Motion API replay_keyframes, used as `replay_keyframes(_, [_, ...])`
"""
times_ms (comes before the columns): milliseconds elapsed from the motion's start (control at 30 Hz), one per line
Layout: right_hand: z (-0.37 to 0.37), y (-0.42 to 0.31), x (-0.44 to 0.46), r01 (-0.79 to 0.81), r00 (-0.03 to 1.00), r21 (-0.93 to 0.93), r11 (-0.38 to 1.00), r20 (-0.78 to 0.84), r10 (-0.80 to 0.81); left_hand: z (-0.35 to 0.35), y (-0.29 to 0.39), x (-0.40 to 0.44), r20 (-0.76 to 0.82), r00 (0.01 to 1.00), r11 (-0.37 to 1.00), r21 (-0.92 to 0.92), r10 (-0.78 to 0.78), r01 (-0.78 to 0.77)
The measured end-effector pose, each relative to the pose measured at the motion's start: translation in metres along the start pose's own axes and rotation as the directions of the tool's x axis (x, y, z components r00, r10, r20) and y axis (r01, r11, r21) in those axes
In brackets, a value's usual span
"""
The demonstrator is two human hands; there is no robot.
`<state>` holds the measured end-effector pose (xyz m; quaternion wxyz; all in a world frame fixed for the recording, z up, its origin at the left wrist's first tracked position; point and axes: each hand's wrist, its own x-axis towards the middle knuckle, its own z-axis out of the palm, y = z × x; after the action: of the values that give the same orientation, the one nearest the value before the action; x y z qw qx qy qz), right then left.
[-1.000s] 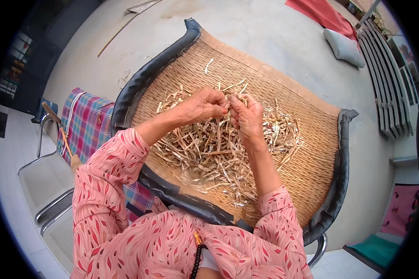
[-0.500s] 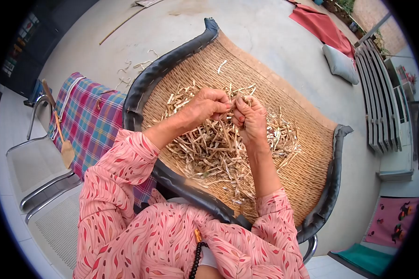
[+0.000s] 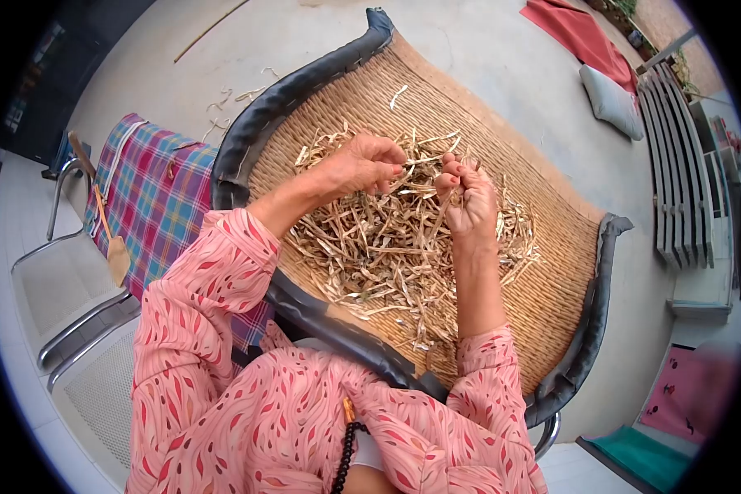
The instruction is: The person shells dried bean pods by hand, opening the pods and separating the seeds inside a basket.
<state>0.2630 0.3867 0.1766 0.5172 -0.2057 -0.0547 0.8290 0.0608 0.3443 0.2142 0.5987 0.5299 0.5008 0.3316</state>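
Observation:
A large woven tray (image 3: 552, 239) with a black padded rim lies in front of my body. On it is a heap of dry, pale brown pods (image 3: 387, 247). Above the heap's left part, my left hand (image 3: 362, 167) has its thumb and fingers pressed together; whatever they hold is too small to name. My right hand (image 3: 471, 198) is apart from it, palm turned up and fingers curled in a pinch, over the right part of the heap. What is between these fingers cannot be made out.
Metal chairs (image 3: 66, 288) stand at the left beside a checked cloth (image 3: 160, 198) and a wooden-handled paddle (image 3: 118, 259). A grey cushion (image 3: 611, 100), a red cloth (image 3: 580, 37) and stacked slatted panels (image 3: 671, 165) are at the right. A green mat (image 3: 642, 455) lies lower right.
My hands were together over the heap and have now moved apart, the right one to the right. The view has shifted slightly.

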Motion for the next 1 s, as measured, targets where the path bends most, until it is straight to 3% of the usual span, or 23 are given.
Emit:
replay_keyframes(67, [-0.001,0.005,0.002,0.018,0.999,0.081,0.997,-0.052,-0.014,0.011,0.0,-0.003,0.082,0.996,0.974,-0.223,-0.031,0.049])
replay_keyframes(200, [-0.005,0.007,0.005,0.018,1.0,0.163,0.987,-0.012,-0.016,0.025,-0.004,-0.001,0.314,0.945,0.965,-0.206,-0.093,0.163])
replay_keyframes(333, [0.001,0.005,0.0,0.072,0.997,0.074,0.995,-0.038,-0.07,0.032,-0.003,0.002,0.394,0.911,0.933,-0.27,-0.12,0.239])
replay_keyframes(367, [0.005,0.005,0.0,0.1,0.991,0.032,0.994,-0.096,-0.097,0.034,-0.004,0.003,0.356,0.923,0.931,-0.266,-0.146,0.25])
replay_keyframes(633, [0.0,0.005,-0.001,0.2,0.979,-0.131,0.971,-0.005,-0.202,0.033,0.002,0.001,0.197,0.96,0.954,-0.185,-0.197,0.234])
replay_keyframes(767, [0.006,0.012,-0.001,0.263,0.96,-0.212,0.941,-0.034,-0.277,0.032,0.002,-0.002,0.075,0.993,0.986,-0.133,-0.095,0.104])
replay_keyframes(867, [0.009,0.017,-0.003,0.244,0.965,-0.202,0.948,-0.043,-0.257,0.031,0.002,0.0,0.007,0.998,0.998,0.002,-0.057,0.057])
replay_keyframes(1000, [0.003,0.022,-0.004,0.231,0.96,-0.366,0.902,-0.067,-0.273,0.027,-0.01,0.004,-0.029,0.999,0.998,-0.059,0.034,-0.036])
